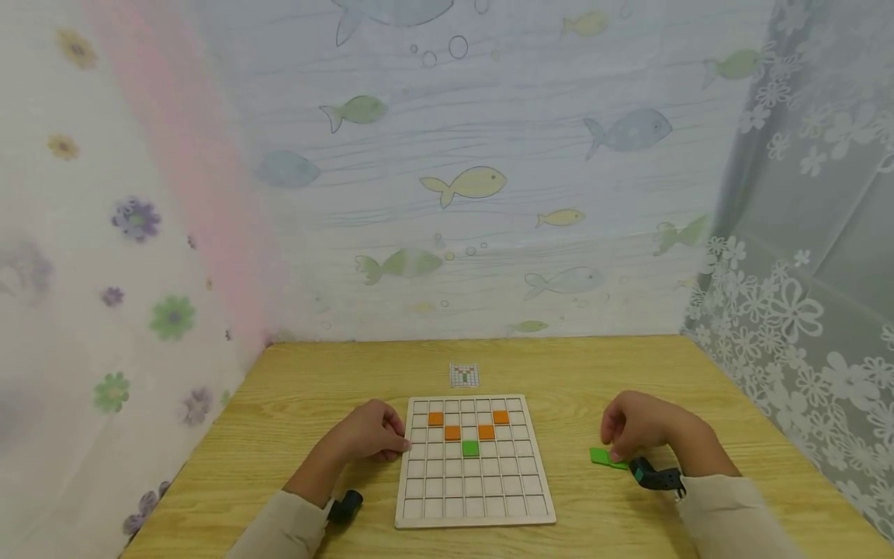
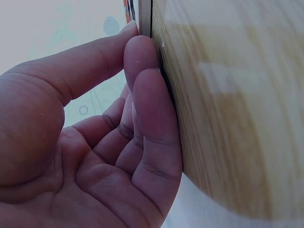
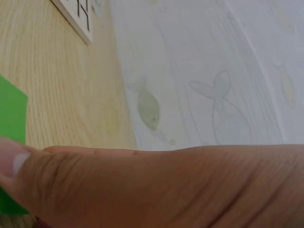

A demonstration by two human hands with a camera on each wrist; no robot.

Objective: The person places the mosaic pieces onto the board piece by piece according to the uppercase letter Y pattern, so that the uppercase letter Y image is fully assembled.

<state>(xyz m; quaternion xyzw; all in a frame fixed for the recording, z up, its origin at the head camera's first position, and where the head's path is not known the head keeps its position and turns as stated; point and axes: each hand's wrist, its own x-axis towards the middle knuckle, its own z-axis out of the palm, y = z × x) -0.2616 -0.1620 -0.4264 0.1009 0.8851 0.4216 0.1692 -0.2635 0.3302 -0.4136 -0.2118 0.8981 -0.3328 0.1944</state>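
Observation:
A pale wooden grid board (image 1: pixel 434 508) lies flat on the table, with several orange tiles (image 1: pixel 452 433) in a V and one green tile (image 1: pixel 471 448) at its point. At the board's left edge is my left hand (image 1: pixel 372 432); thumb and curled fingertips (image 2: pixel 142 51) pinch that edge. My right hand (image 1: pixel 639 425) is low over the table, right of the board, pinching a green tile (image 3: pixel 12 111) between thumb and fingers. Another green tile (image 1: pixel 598 456) shows beside it on the tabletop. The right fingertips are mostly hidden in the right wrist view.
A small printed pattern card (image 1: pixel 464 376) lies behind the board. The wooden table (image 1: pixel 335 369) meets a fish-print curtain (image 1: pixel 468 295) at the back. Flowered sheets hang at both sides. Dark wrist cameras sit at both sleeves.

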